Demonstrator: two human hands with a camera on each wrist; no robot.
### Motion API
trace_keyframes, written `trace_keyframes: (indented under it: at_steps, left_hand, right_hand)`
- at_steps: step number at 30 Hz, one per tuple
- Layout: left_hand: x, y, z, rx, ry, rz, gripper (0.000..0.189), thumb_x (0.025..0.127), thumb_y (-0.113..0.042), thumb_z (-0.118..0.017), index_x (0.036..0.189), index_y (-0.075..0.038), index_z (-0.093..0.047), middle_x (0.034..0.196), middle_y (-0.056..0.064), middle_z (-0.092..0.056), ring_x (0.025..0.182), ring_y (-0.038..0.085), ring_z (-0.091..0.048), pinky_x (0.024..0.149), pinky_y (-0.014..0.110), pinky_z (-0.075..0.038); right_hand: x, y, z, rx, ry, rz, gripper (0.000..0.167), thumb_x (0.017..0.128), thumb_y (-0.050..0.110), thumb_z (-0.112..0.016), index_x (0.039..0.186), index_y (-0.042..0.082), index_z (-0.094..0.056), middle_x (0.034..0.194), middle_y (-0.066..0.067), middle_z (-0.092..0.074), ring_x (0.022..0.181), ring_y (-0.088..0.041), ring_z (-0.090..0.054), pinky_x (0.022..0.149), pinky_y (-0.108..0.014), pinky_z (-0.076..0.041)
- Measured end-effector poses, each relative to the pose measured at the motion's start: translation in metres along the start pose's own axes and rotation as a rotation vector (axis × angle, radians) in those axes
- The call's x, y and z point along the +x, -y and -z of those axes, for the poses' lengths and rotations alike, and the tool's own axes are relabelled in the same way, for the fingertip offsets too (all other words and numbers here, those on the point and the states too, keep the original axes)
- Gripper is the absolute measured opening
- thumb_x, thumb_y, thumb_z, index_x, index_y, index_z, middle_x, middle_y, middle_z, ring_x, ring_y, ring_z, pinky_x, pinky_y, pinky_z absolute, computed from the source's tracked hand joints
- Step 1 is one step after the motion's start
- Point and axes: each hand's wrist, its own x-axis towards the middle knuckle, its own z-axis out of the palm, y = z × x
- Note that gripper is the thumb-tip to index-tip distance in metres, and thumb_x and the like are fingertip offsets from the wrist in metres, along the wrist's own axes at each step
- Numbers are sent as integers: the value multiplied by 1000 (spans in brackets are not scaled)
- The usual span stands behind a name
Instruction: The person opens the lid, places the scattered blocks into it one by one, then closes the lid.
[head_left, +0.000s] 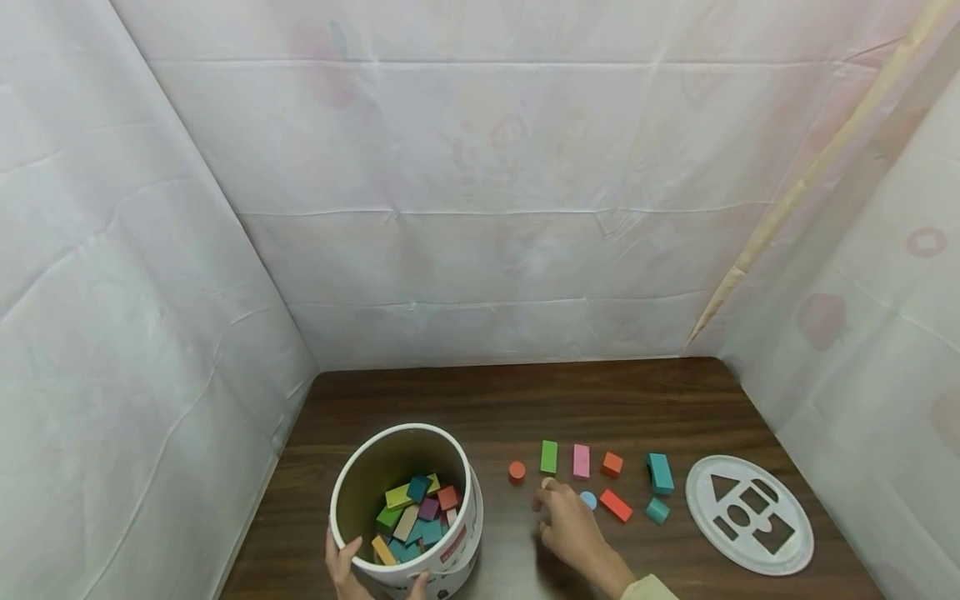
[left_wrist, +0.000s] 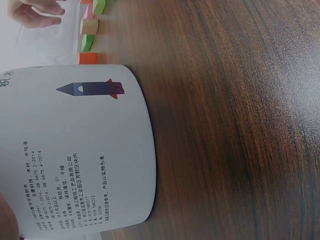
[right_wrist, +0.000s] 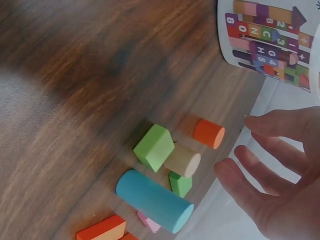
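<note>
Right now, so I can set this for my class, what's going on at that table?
A person's left hand holds a white bucket near its rim; coloured blocks lie inside. The right hand is near the loose blocks on the wooden table, gripping nothing. A white lid with shaped cut-outs lies to their right.

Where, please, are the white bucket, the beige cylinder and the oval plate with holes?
White bucket [left_wrist: 85, 135], left wrist view: outer wall.
Beige cylinder [right_wrist: 180, 159], right wrist view: curved side.
Oval plate with holes [head_left: 746, 544], head view: solid part between the holes.
</note>
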Motion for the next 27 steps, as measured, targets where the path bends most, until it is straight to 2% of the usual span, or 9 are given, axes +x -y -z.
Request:
trace_keyframes:
  at_steps: [6, 14, 21, 27]
  left_hand:
    - [0, 1, 0, -18, 2, -4, 108, 45, -19, -94, 135, -9, -35, 155, 9, -13, 130, 44, -25, 92, 69, -34]
    - [0, -2, 1, -12, 15, -7, 108, 45, -20, -94, 135, -9, -35, 155, 12, -11, 130, 44, -25, 92, 69, -35]
    - [1, -2, 1, -25, 19, -12, 108, 45, -20, -94, 134, -8, -35, 155, 13, -12, 131, 43, -24, 92, 69, -34]
    - [1, -3, 1, -29, 17, -7, 108, 45, -20, -94, 134, -7, -35, 154, 16, -12, 131, 43, -24, 92, 69, -34]
  right_hand:
    - [0, -5, -8, -34, -29, 2, 22, 59, -5, -70, 74, 10, -64, 74, 7, -49, 62, -8, -45, 48, -22, -36]
    - [-3, -10, -14, -52, -23, -61, 23, 59, -6, -70, 75, 10, -64, 80, 0, -58, 69, -18, -52, 52, -31, -43]
    - [-3, -16, -20, -48, -16, -106, 22, 60, -8, -69, 74, 9, -66, 77, 0, -56, 68, -18, -51, 51, -33, -43]
    - [-4, -20, -23, -85, -35, -94, 24, 58, -6, -74, 71, 10, -61, 74, 1, -53, 69, -22, -53, 52, -37, -44]
